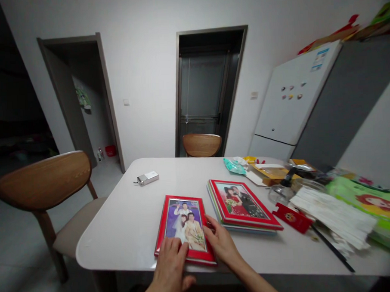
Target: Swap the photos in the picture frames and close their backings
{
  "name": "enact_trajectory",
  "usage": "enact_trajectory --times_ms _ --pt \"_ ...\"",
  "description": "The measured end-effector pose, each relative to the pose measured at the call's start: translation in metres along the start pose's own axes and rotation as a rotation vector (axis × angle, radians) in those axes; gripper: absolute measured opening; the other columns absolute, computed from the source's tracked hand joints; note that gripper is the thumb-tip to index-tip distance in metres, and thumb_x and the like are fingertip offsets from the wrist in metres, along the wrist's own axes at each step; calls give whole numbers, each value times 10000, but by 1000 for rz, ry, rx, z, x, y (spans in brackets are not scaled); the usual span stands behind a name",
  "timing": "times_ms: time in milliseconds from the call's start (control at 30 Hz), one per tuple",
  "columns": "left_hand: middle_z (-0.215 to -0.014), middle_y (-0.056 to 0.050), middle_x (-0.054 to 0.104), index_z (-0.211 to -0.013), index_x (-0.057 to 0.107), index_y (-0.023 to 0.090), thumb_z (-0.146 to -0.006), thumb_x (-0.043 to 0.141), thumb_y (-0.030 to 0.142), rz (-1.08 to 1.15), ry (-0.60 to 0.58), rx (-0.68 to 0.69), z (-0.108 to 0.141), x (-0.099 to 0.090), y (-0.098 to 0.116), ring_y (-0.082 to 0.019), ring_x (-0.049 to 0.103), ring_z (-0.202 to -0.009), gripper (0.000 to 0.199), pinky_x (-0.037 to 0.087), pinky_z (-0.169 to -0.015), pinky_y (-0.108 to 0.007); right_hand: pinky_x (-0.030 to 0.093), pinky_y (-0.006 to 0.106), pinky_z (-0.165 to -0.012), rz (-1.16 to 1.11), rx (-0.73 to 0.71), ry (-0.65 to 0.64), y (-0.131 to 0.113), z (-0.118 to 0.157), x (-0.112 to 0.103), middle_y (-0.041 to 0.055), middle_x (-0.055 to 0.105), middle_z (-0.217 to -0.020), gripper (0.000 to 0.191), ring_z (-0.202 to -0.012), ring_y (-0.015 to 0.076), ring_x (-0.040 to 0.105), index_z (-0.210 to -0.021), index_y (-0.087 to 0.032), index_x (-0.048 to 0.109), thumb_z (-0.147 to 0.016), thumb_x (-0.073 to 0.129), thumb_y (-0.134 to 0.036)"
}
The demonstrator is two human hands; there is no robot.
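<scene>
A red-bordered picture frame (pixel 195 254) lies flat near the front edge of the white table, its photo facing up. My left hand (pixel 170 261) rests on its lower left part, fingers lying over the border and photo, thumb apart below the edge. At the frame's right side, my right hand (pixel 220 241) has its fingers curled against the border; their undersides are hidden. Just to the right sits a stack of picture frames (pixel 250 219), the top one red with a couple's photo. Coloured edges of the lower frames show beneath it.
A small silver device (pixel 147 178) lies at the table's back left. To the right are a red envelope (pixel 292 218), white tissues (pixel 334 217), a green package (pixel 368 203), a clear pump bottle (pixel 281 191) and a black stick (pixel 333 247). Wooden chairs (pixel 47 178) stand around the table (pixel 121 235).
</scene>
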State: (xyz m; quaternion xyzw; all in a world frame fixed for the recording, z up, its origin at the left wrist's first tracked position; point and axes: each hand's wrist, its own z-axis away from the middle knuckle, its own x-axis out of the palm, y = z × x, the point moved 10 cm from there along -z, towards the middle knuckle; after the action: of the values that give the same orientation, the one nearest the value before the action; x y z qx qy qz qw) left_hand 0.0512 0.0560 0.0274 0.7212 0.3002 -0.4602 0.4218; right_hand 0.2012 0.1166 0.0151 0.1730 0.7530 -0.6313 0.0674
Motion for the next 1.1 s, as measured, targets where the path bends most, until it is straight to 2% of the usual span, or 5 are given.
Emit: enact_trajectory --times_ms 267,433,667,867,1100 --pt "-1010 -79 515 -1071 472 202 -660 583 232 203 225 -4 1 -30 -4 -256 445 -964 427 352 -855 -429 456 330 -775 -416 191 44 9 6 -7 129 495 -1180 527 -999 220 521 -1121 -149 488 -675 521 -428" --pt "-1096 -91 501 -1203 339 191 -736 485 229 615 463 -133 8 -64 -16 -205 506 -955 491 414 -828 -356 407 336 -844 -259 63 -36 -19 5 20 110 524 -1147 489 -1021 212 501 -1093 -162 518 -685 515 -433" --pt "-994 -107 600 -1021 466 122 -667 579 257 1009 452 -417 22 -33 -61 -213 561 -920 395 419 -828 -320 341 351 -911 182 -135 -83 -33 6 42 117 532 -1108 426 -1027 227 474 -1073 -137 543 -690 501 -321" --pt "-1081 -109 553 -1176 285 151 -645 595 236 1011 551 -515 42 -30 -101 -189 554 -944 620 414 -839 -328 332 331 -908 515 -275 -132 -31 8 46 94 518 -1107 315 -1024 206 461 -975 -174 610 -718 432 -212" --pt "-1032 -86 566 -1066 453 150 -674 555 242 397 356 -366 40 -46 -91 -219 526 -953 415 400 -827 -355 308 333 -914 668 -273 -182 -28 4 48 128 466 -1163 341 -1075 227 417 -1014 -156 600 -750 396 -226"
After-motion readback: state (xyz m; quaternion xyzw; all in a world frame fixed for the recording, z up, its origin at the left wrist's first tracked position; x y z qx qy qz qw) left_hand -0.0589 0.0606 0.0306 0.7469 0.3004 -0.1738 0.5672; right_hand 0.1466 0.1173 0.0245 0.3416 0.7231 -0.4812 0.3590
